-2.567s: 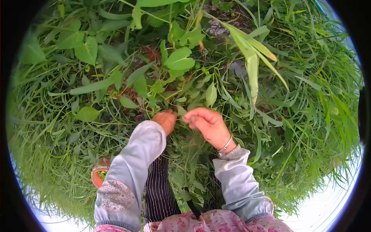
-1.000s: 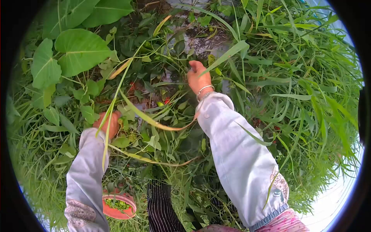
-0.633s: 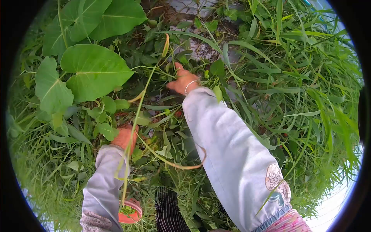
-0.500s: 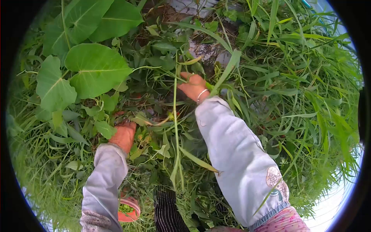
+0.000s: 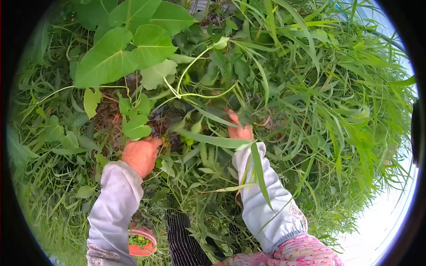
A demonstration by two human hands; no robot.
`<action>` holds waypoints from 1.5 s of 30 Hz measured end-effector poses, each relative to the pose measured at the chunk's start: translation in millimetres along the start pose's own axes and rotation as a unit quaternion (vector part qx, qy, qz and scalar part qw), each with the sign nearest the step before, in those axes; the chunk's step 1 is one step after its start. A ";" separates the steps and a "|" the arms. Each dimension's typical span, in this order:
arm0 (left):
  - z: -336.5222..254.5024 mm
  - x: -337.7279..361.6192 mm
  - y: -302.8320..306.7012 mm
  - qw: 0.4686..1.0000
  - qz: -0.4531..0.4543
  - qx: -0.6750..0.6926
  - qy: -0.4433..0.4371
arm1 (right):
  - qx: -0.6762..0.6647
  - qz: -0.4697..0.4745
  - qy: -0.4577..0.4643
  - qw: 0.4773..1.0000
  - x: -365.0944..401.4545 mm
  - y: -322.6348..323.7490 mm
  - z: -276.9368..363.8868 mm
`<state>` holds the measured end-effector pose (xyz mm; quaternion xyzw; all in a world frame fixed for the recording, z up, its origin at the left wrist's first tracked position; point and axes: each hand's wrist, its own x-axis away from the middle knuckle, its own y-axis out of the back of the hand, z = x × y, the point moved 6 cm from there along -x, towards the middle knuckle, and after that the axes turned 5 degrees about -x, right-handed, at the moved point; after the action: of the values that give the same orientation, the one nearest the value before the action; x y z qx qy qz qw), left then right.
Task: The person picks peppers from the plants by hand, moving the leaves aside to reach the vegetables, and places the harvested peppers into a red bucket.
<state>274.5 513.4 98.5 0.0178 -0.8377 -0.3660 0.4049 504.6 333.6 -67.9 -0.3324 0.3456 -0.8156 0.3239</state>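
Note:
My left hand (image 5: 141,156) reaches into the low plants at the left of centre, its back toward me and its fingertips hidden under leaves. Just above it are small heart-shaped leaves (image 5: 136,126). To the right, my right hand (image 5: 239,126) is partly covered by leaves and long grass blades, and its fingers are mostly hidden. A long grass blade (image 5: 217,141) crosses in front of the right wrist. Between the hands, small green fruits (image 5: 188,140) show among the foliage.
Large broad leaves (image 5: 108,60) stand at the upper left. A red container (image 5: 144,249) holding green pieces is at the bottom left, beside a striped dark trouser leg (image 5: 182,235). Tall grass (image 5: 346,115) fills the right side. Pale sheeting (image 5: 381,221) lies at the lower right.
My right hand has moved down and right, deeper into the leaves. My left hand shows more of its back. The upright stem between the hands is gone from there, and the broad leaves appear further right.

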 end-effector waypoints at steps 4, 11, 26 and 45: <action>-56.8 -8.5 23.1 0.984 -0.110 0.116 -0.078 | 0.301 -0.080 -0.132 0.941 2.3 -53.9 -2.4; -61.9 -88.2 -53.4 0.751 -0.124 0.638 0.120 | 0.213 -0.023 -0.164 0.963 6.3 -71.6 -24.9; -49.5 -80.4 -82.1 0.862 -0.110 0.483 0.110 | 0.498 0.225 -0.213 0.810 1.6 -82.6 -24.7; -59.6 -27.7 25.2 0.985 -0.171 -0.006 0.026 | 0.569 0.146 -0.286 0.757 1.9 -85.8 15.2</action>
<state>341.1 505.2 120.0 0.1680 -0.8093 -0.4346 0.3576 489.6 374.2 7.8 -0.2500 -0.2469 -0.6719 0.6520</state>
